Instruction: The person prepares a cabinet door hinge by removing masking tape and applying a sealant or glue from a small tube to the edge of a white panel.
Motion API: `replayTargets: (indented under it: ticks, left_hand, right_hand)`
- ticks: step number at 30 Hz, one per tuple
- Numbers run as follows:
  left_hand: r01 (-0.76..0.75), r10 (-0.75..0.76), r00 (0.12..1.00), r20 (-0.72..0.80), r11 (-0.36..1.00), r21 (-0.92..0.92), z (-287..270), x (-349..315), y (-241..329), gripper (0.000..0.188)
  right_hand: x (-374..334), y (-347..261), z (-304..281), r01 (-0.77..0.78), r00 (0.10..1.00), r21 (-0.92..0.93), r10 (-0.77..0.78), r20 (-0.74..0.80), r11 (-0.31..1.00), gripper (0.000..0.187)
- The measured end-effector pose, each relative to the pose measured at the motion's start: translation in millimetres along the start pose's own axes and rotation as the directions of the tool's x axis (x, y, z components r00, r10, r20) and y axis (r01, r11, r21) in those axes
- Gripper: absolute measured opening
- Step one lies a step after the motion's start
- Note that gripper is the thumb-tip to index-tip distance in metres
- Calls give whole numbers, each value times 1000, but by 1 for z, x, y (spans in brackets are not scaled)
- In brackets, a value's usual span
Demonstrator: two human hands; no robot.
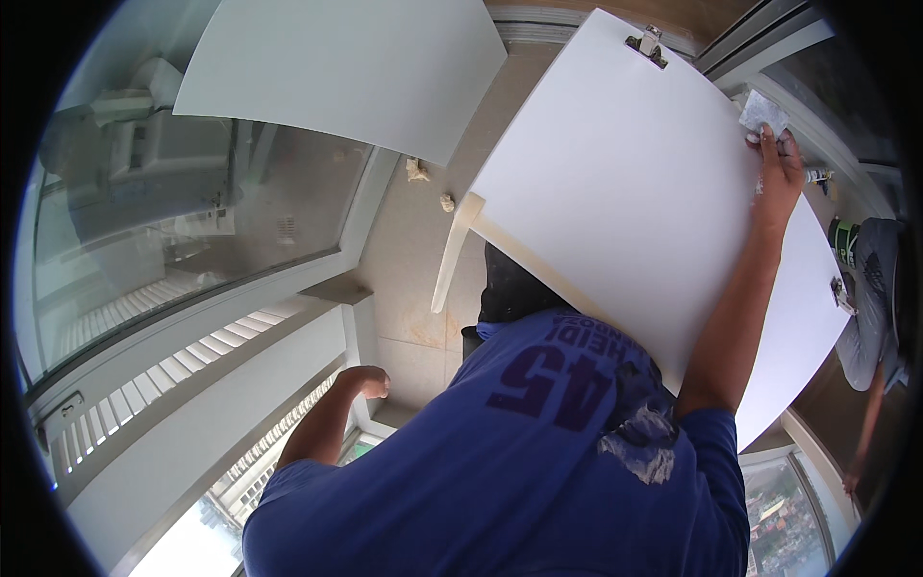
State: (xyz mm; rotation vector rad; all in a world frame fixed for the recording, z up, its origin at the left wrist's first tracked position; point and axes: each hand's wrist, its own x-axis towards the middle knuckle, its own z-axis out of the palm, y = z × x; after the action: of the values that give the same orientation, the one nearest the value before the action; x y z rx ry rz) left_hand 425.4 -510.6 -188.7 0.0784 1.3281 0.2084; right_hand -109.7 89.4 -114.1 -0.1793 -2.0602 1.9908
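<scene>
A large white board [615, 183] lies tilted across my lap, with one metal binder clip [649, 45] at its far edge and another [842, 294] at its right edge. Beige masking tape [524, 252] runs along the near-left edge, and a loose strip [450, 260] of it hangs off the corner. At the board's far right edge, my right hand [777, 159] pinches a whitish folded piece [764, 112], paper or cloth; white powder marks the fingers. Off the board to the left, my left hand [370, 382] is curled closed, nothing visible in it.
Another pale sheet [356, 67] stands at the far left before a glass door [279, 192]. Crumpled tape bits [416, 170] lie on the tiled floor [409, 260]. A white railing [183, 337] borders the left. A green can [843, 240] and grey fabric [877, 279] are at the right.
</scene>
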Motion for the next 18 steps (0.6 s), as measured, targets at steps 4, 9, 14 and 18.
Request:
replayTargets:
  ticks: [4,9,14,18]
  left_hand:
    - [-187,-218,886,-410,641,-745,27,4,10,33]
    - [-615,-188,-132,-973,785,-68,-166,-67,120,35]
    - [-274,38,-432,-901,946,171,-254,-141,217,33]
    - [-71,135,-446,-885,980,185,-272,-139,211,27]
  right_hand:
    - [-5,-1,7,52,998,1,-52,-43,999,31]
    - [3,7,-2,28,999,-25,-28,-34,999,27]
    - [3,4,6,69,997,48,-68,-33,996,23]
    - [-1,-4,10,56,998,32,-55,-30,998,21]
